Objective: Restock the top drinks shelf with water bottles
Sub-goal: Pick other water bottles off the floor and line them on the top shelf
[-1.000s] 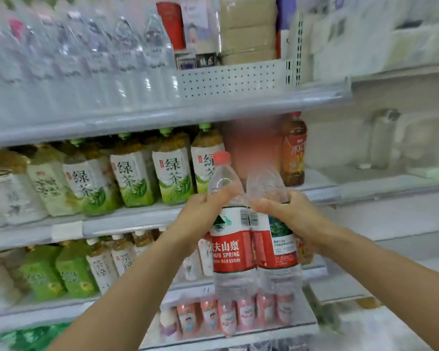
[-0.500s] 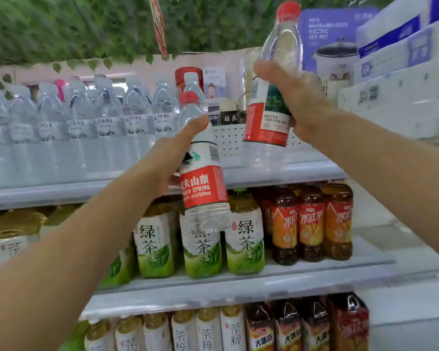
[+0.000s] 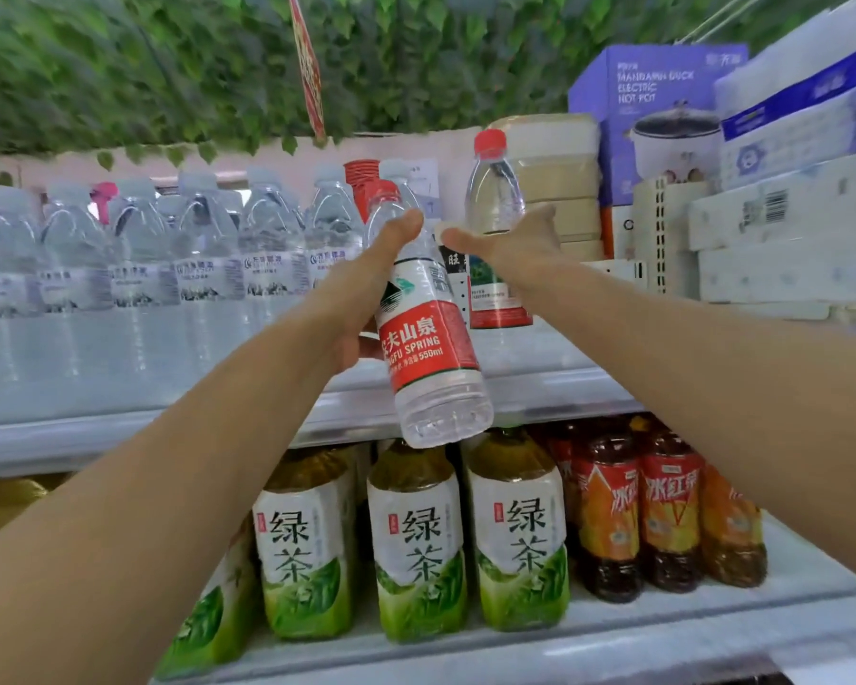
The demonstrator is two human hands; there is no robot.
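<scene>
At the top shelf (image 3: pixel 515 388) edge, my right hand (image 3: pixel 507 249) had lowered its clear red-capped water bottle (image 3: pixel 495 200) onto the shelf, fingers still curled round it. My left hand (image 3: pixel 366 294) gripped the second, tilted red-labelled bottle (image 3: pixel 431 358), waiting its turn.

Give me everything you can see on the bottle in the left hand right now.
The left-hand bottle is clear plastic with a red cap and a red-and-white Nongfu Spring 550ml label, apparently full. It tilts, cap up and away, base toward the camera, in front of the top shelf edge, not yet set down. The left hand grips its upper body, thumb along the shoulder. Its base overlaps the green tea bottles below in view.
</scene>
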